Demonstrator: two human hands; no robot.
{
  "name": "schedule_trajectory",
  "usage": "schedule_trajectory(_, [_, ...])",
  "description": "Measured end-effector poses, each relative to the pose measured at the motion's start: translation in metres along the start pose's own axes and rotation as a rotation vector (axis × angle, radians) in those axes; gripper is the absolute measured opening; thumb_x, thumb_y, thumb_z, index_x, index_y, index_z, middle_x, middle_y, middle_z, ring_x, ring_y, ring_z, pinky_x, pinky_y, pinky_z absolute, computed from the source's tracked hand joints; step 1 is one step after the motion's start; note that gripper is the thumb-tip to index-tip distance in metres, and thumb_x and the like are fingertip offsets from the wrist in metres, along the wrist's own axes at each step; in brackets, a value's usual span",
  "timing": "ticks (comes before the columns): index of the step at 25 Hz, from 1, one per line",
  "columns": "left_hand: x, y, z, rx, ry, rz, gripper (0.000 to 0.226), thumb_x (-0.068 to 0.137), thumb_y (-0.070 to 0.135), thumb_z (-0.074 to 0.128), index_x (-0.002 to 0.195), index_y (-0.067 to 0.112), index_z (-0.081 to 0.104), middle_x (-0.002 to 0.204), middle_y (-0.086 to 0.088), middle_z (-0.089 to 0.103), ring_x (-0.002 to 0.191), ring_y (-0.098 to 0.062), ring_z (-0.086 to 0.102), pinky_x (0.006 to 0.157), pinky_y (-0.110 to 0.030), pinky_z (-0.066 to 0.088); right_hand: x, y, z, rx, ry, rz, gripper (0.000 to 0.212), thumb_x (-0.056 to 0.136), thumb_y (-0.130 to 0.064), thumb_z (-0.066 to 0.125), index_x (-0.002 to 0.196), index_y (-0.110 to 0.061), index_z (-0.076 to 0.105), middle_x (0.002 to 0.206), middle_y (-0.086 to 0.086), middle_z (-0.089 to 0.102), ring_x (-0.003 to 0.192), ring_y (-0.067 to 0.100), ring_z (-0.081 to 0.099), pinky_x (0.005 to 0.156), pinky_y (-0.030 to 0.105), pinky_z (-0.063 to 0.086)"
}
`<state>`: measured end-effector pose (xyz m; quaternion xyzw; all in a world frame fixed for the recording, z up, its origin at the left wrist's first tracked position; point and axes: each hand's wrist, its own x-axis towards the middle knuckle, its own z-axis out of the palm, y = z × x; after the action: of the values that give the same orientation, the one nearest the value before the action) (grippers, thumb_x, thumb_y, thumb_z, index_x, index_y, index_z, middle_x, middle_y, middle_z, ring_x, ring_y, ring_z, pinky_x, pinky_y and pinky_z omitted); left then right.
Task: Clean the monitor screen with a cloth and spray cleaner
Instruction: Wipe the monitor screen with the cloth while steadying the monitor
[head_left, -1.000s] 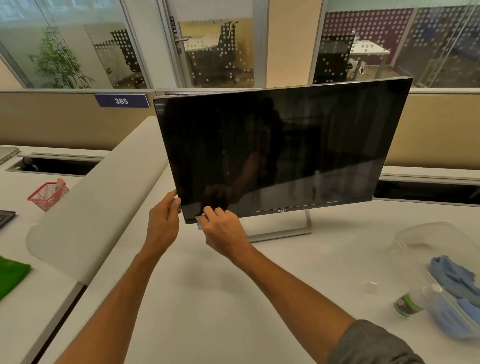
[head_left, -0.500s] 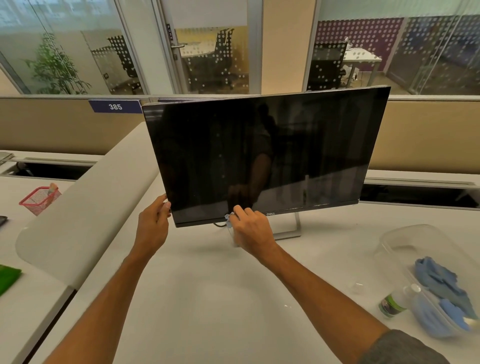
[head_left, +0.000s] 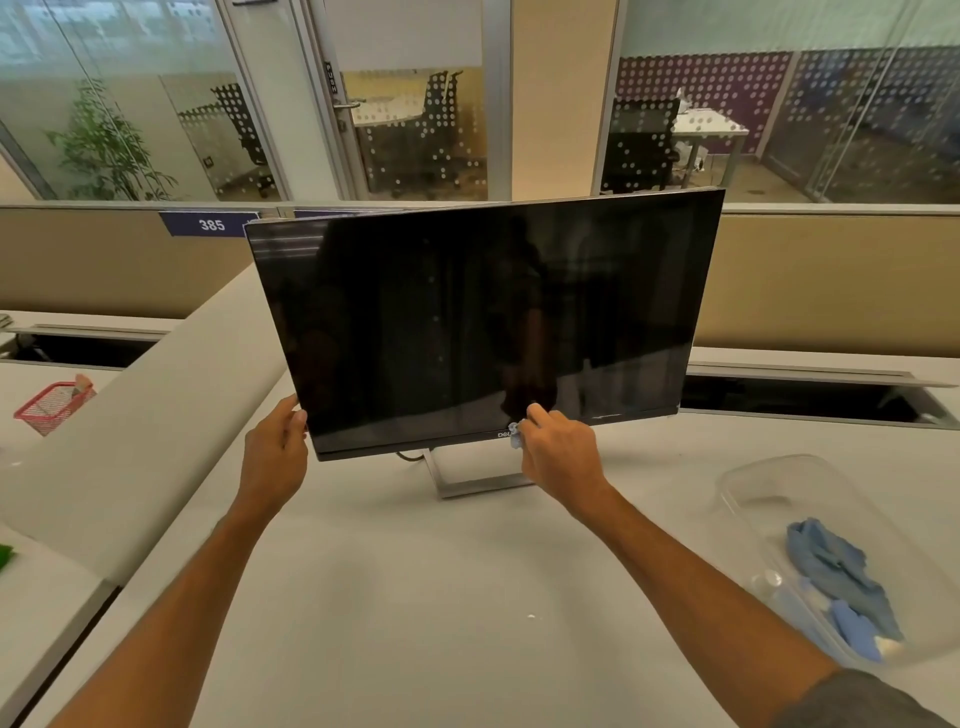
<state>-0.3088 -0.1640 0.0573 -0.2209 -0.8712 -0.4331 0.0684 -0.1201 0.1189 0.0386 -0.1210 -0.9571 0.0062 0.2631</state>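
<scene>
Nearest, on the white desk (head_left: 441, 597) toward its right edge: clear plastic tub (head_left: 769, 483) with crumpled blue cloths (head_left: 831, 571) inside. No spray bottle can be made out in the current view; it showed beside the tub half a second ago, so likely just cropped or blurred.

Right hand (head_left: 563, 457) has fingers curled, pinching a small wad of pale blue cloth (head_left: 515, 435) against the bottom bezel of the black flat-panel monitor (head_left: 483, 322), right on the logo. Change: one second ago this hand was at the lower left corner of the screen, half a second ago partway along, now at bottom centre. So the wipe is running left to right along the lower edge. Judgement: bottom strip roughly half done, the right half left to go.

Left hand (head_left: 275, 452) grips the monitor's lower left corner, thumb on the front edge, fingers behind and hidden, bracing it. Same hold as earlier.

Monitor stands on a silver open-frame stand (head_left: 467, 480) mid-desk, toward the back edge. Long axis runs left-right, tilted so the left end sits lower. Screen faces the person, off, dark.

Behind: beige partition (head_left: 831, 280) with "385" tag (head_left: 212, 224); red mesh basket (head_left: 49, 405) on the neighbouring desk far left.
</scene>
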Motion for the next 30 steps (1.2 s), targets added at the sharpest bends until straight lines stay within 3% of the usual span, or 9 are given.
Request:
schedule_trajectory(8, [-0.005,0.016,0.004,0.041,0.071,-0.023,0.038,0.102,0.016,0.035,0.134,0.001,0.05,0.127,-0.023,0.06,0.115,-0.041,0.058,0.101,-0.053,0.046,-0.013,0.058,-0.011,0.019,-0.021,0.109,0.02,0.063,-0.018,0.088,0.073,-0.01,0.071,0.072,0.004,0.063,0.045,0.017,0.053,0.041,0.022,0.04])
schedule_trajectory(14, [-0.007,0.016,0.004,0.062,0.088,-0.013,0.037,0.102,0.018,0.034,0.132,0.005,0.052,0.125,-0.02,0.061,0.114,-0.04,0.058,0.099,-0.052,0.047,-0.022,0.1,-0.021,-0.011,-0.038,0.169,0.024,0.06,-0.014,0.089,0.075,-0.007,0.072,0.072,0.006,0.064,0.046,0.02,0.056,0.043,0.022,0.035])
schedule_trajectory(20, [-0.008,0.015,0.007,0.051,0.094,-0.082,0.04,0.102,0.022,0.033,0.135,0.006,0.049,0.13,-0.02,0.059,0.117,-0.04,0.057,0.1,-0.055,0.046,-0.027,0.133,-0.029,-0.014,-0.076,0.218,0.02,0.066,-0.015,0.086,0.077,-0.006,0.073,0.075,0.008,0.064,0.052,0.024,0.059,0.049,0.025,0.042])
schedule_trajectory(23, [-0.008,0.016,0.005,0.05,0.1,-0.1,0.038,0.102,0.023,0.034,0.132,0.007,0.052,0.123,-0.021,0.062,0.111,-0.042,0.059,0.098,-0.057,0.047,-0.031,0.149,-0.036,-0.041,-0.088,0.263,0.015,0.074,-0.018,0.08,0.08,-0.007,0.072,0.077,0.007,0.063,0.053,0.023,0.057,0.049,0.027,0.045])
schedule_trajectory(26, [-0.009,0.018,0.004,0.061,0.091,-0.1,0.039,0.102,0.023,0.034,0.133,0.007,0.051,0.126,-0.021,0.061,0.114,-0.041,0.057,0.101,-0.057,0.045,-0.032,0.167,-0.044,-0.052,-0.084,0.361,0.017,0.083,-0.022,0.073,0.085,-0.005,0.071,0.079,0.009,0.062,0.055,0.018,0.049,0.054,0.026,0.038])
schedule_trajectory(30, [-0.008,0.019,0.006,0.061,0.092,-0.107,0.037,0.102,0.02,0.035,0.13,0.003,0.052,0.124,-0.024,0.06,0.113,-0.043,0.057,0.101,-0.057,0.045,-0.032,0.178,-0.051,-0.024,-0.087,0.449,0.02,0.088,-0.027,0.067,0.087,-0.008,0.073,0.079,0.007,0.061,0.059,0.02,0.053,0.056,0.026,0.041])
